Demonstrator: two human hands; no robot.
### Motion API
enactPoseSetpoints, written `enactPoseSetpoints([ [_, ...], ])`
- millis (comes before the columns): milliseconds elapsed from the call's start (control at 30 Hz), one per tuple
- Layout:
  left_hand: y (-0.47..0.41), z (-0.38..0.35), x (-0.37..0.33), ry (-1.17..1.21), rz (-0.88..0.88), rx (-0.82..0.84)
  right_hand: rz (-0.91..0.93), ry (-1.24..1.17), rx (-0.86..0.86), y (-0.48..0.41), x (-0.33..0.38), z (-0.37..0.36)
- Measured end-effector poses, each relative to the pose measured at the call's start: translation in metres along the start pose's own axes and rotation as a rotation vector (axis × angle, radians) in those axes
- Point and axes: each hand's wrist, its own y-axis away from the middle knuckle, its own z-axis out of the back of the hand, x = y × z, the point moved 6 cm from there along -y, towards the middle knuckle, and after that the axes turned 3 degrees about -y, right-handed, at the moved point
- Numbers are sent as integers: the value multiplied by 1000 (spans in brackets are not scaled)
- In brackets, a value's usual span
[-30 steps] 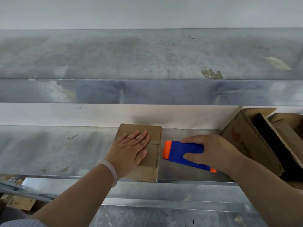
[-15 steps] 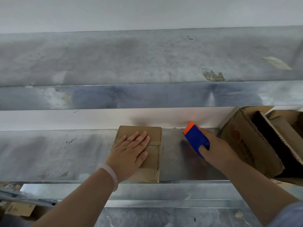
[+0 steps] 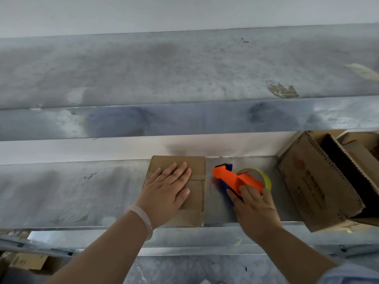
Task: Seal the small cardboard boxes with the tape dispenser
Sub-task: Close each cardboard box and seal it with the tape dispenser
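A small closed cardboard box point(image 3: 194, 169) lies on the metal shelf point(image 3: 71, 191), with a tape strip along its top. My left hand point(image 3: 166, 191) rests flat on the box lid, fingers spread. Just right of the box, my right hand point(image 3: 252, 206) grips the orange and blue tape dispenser point(image 3: 231, 177), which carries a yellowish roll of clear tape point(image 3: 264, 177). The dispenser's orange nose points left toward the box's right edge, a short gap away.
A large open cardboard carton point(image 3: 315, 185) leans at the right end of the shelf, holding more cardboard. An upper metal shelf point(image 3: 184, 68) overhangs the work area. Cardboard pieces point(image 3: 26, 261) lie lower left, below the shelf's front rail point(image 3: 205, 236).
My right hand has turned the dispenser over: the orange side and tape roll now face up, and it sits lower and closer to the box. My left hand stays on the box.
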Motion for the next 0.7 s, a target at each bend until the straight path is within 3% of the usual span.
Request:
enactPoseSetpoints([
  [367, 2, 4, -2, 18, -9, -7, -91, 78, 204, 7, 13, -15],
  [600, 1, 1, 0, 19, -17, 27, -211, -14, 103, 14, 9, -6],
  [700, 1, 1, 0, 25, -21, 35, -262, -231, 40, 19, 12, 17],
])
